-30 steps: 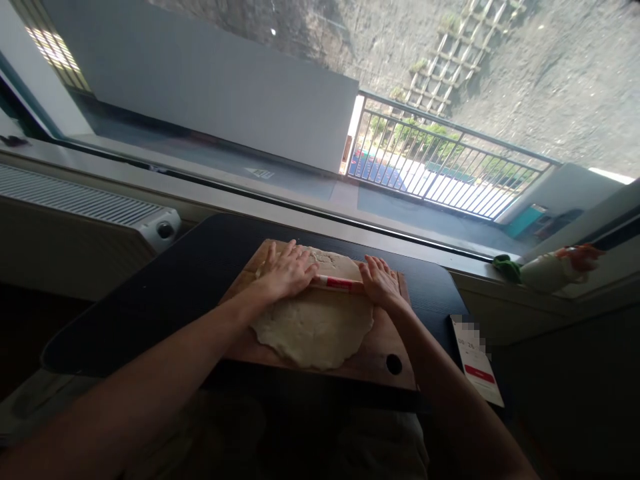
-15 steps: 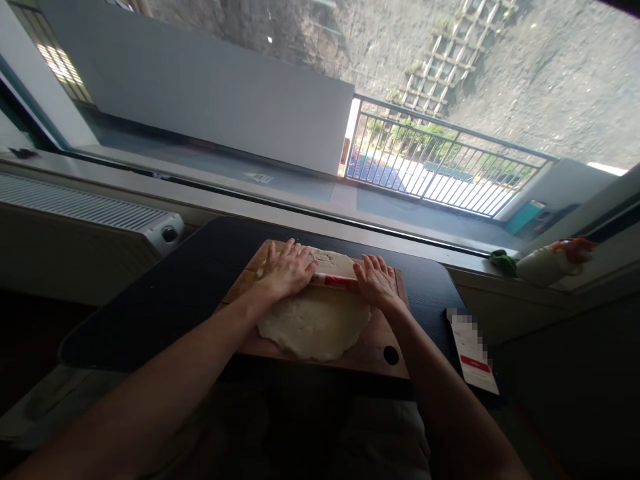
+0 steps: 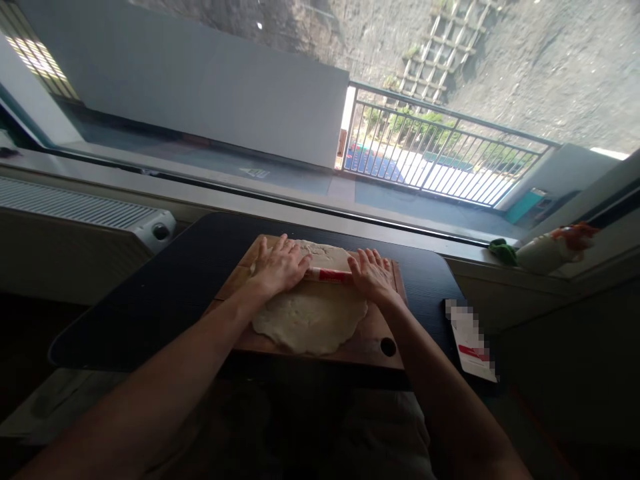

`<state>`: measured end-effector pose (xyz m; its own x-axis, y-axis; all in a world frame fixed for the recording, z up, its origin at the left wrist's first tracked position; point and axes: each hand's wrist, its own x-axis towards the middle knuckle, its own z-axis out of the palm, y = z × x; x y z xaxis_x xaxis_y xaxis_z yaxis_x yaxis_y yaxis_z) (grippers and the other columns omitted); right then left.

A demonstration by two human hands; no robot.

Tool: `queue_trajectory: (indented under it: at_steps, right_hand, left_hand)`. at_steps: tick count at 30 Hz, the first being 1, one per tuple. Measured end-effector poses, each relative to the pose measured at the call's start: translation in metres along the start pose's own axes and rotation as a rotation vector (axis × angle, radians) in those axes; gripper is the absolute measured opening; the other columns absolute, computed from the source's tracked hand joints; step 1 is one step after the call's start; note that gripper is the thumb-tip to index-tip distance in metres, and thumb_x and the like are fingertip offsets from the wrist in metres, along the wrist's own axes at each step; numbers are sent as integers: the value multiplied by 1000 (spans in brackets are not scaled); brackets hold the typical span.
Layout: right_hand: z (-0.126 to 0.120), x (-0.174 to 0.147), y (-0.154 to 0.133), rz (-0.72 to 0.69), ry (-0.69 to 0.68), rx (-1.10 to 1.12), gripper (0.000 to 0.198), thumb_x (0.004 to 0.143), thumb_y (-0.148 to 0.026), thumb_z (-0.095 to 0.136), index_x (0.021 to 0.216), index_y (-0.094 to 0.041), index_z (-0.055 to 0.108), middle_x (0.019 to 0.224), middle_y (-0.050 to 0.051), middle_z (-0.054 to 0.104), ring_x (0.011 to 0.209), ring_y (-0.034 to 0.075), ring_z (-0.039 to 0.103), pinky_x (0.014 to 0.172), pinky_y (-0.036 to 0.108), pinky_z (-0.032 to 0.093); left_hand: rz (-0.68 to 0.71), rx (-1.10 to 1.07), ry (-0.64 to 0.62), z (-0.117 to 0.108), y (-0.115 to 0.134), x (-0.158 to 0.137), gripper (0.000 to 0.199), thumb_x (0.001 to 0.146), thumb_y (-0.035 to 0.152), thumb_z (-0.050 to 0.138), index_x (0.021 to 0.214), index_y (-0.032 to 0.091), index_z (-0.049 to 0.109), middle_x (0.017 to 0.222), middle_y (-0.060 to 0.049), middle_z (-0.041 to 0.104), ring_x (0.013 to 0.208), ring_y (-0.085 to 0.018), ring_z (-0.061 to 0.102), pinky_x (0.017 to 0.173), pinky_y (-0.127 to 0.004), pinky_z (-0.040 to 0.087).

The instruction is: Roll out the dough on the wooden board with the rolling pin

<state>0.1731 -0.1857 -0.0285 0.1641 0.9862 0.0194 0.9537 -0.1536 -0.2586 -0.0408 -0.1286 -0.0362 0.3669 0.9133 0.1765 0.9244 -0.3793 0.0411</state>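
Note:
A flattened sheet of pale dough (image 3: 311, 319) with an uneven edge lies on a wooden cutting board (image 3: 370, 347). Across its upper part runs a rolling pin (image 3: 333, 275) with a red label at its middle. My left hand (image 3: 284, 265) rests flat over the pin's left part, fingers stretched out and slightly spread. On the other side my right hand (image 3: 371, 272) lies flat over the right part, fingers extended too. The palms cover both ends of the pin. Neither hand wraps round it.
The board sits on a dark table (image 3: 165, 293) below a window. A phone (image 3: 470, 343) lies at the table's right edge. On the sill at right are a green cloth-like item (image 3: 503, 251) and a pale bottle (image 3: 545, 253). A radiator (image 3: 90, 207) stands left.
The view has shifted slightly, so everything appears a little higher and further left. Hands and rolling pin keep about the same place over the dough.

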Motion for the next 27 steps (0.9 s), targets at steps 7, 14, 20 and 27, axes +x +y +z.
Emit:
queue_trajectory:
  at_steps: [7, 14, 20, 27]
  right_hand:
    - [13, -62, 8, -147, 52, -13, 57, 96, -51, 20, 143, -24, 33, 153, 0, 24, 143, 19, 4, 114, 40, 7]
    - [2, -8, -2, 1, 45, -14, 61, 95, -53, 15, 143, -19, 34, 152, 8, 26, 142, 24, 12, 113, 46, 9]
    - [17, -62, 4, -177, 122, -11, 57, 96, -48, 23, 143, -18, 34, 152, 5, 27, 143, 22, 8, 114, 42, 8]
    - [0, -66, 21, -227, 186, 121, 43, 98, -40, 25, 123, -24, 56, 133, 4, 52, 129, 21, 38, 106, 38, 26]
  left_hand:
    - [90, -19, 135, 4, -4, -53, 59, 94, 47, 20, 140, 16, 40, 148, -7, 36, 141, -24, 19, 115, -48, 3]
    - [-2, 5, 61, 1, 0, -4, 61, 94, 49, 18, 134, 14, 47, 145, -11, 41, 140, -27, 20, 112, -55, 4]
    - [120, -33, 209, 9, -8, -42, 59, 93, 47, 25, 138, 12, 42, 146, -11, 39, 140, -27, 21, 113, -52, 5]
    - [191, -96, 310, -6, -2, -68, 42, 92, 40, 35, 113, 18, 63, 136, -10, 52, 136, -30, 31, 111, -55, 13]
